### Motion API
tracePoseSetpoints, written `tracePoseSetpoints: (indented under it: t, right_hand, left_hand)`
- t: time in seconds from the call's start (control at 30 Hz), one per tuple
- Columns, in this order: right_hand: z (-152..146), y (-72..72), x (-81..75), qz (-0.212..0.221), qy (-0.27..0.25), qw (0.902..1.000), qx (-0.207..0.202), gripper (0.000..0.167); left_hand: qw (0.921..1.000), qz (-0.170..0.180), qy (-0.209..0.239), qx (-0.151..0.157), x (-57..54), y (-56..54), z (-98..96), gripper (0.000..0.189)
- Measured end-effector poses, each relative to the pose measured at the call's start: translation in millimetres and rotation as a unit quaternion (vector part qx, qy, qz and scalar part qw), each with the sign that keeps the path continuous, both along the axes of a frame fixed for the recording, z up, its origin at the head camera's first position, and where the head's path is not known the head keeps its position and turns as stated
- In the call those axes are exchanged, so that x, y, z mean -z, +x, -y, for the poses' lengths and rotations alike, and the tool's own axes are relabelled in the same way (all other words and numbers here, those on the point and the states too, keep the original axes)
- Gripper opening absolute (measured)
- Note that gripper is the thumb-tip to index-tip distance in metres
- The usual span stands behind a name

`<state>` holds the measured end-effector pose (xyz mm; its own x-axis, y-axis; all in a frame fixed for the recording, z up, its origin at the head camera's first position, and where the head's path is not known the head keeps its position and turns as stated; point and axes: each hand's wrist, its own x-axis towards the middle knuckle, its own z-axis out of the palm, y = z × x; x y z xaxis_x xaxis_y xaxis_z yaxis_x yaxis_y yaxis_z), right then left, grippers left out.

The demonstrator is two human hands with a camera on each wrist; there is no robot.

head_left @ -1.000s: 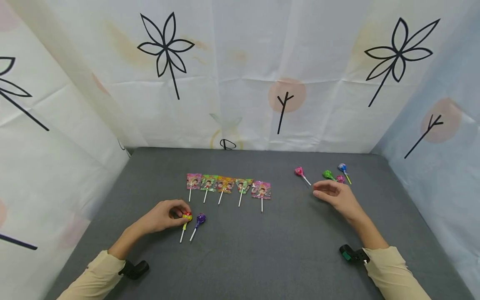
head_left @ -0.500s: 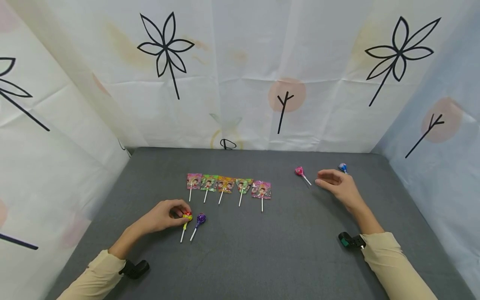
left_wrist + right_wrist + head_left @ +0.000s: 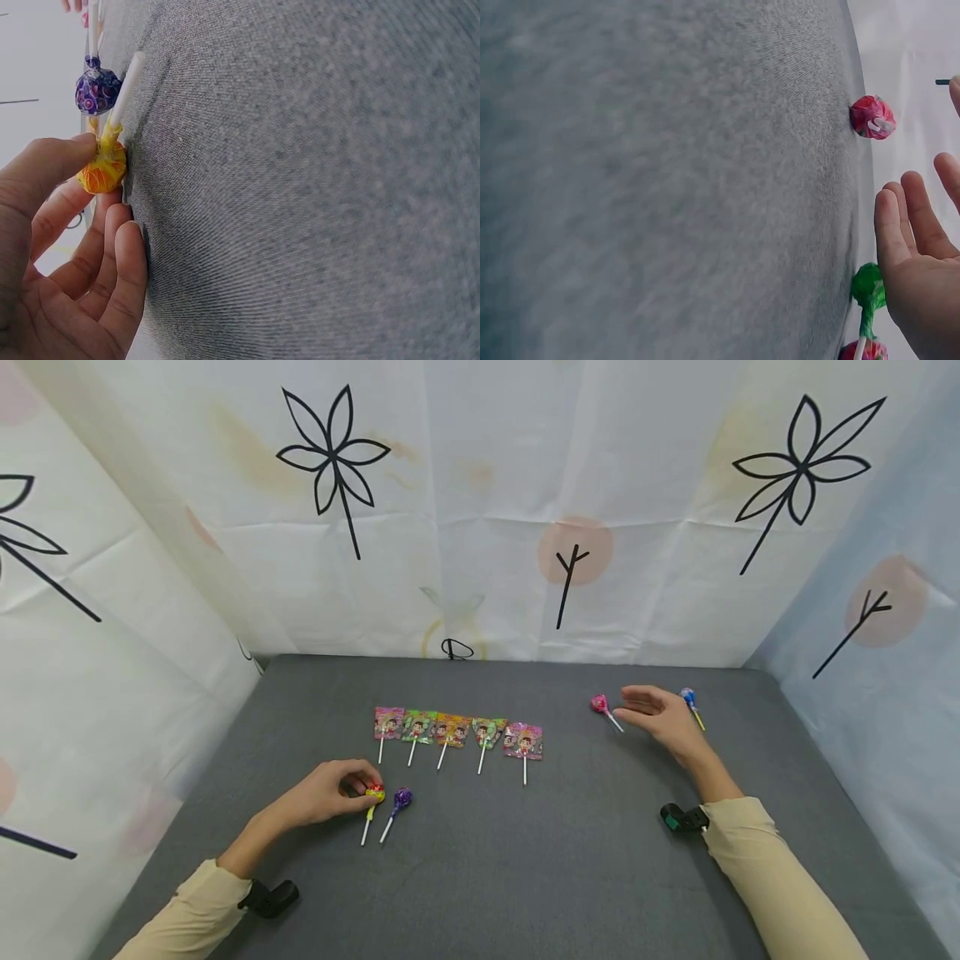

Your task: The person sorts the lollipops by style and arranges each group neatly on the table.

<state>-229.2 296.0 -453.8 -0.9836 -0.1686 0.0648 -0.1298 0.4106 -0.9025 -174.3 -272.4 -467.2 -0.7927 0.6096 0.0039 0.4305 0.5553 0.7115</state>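
My left hand (image 3: 336,789) pinches a yellow-and-red lollipop (image 3: 103,171) by its wrapped ball between thumb and fingers, close over the table. Just right of it lies a purple lollipop (image 3: 402,797), its white stick slanting toward me. At the far right my right hand (image 3: 663,720) hovers with fingers relaxed and nothing in them. Its fingertips are near a pink lollipop (image 3: 599,703). In the right wrist view a green lollipop (image 3: 868,286) and another pink lollipop (image 3: 873,350) lie beside the hand; the head view has them hidden behind it. A blue lollipop (image 3: 688,695) lies beyond the hand.
Several flat-wrapped lollipops (image 3: 453,729) stand in a row across the middle of the grey table (image 3: 480,877), sticks toward me. A white patterned cloth (image 3: 480,460) closes off the back and both sides.
My right hand has shifted away from me, first right and then left toward the pink lollipop, covering the green and other pink lollipops. The left hand has stayed in place with its lollipop.
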Motion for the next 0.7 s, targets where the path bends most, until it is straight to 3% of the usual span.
tracePoseSetpoints:
  t: [0.23,0.5,0.7]
  right_hand:
    - [6,-13.6,5.1,0.002,-0.024,0.9994,-0.026,0.056]
    - [18,-24.1,5.3,0.017,-0.011,0.9998,-0.009,0.057]
    - [25,-29.9,7.8,0.001,0.005,1.0000,0.004,0.051]
  left_hand:
    - [1.0000,0.001,-0.002,0.000,0.7,-1.0,0.2,0.014]
    - [1.0000,-0.004,-0.005,0.000,1.9,-1.1,-0.1,0.014]
    - [1.0000,-0.004,-0.004,0.001,2.9,-2.0,0.3,0.014]
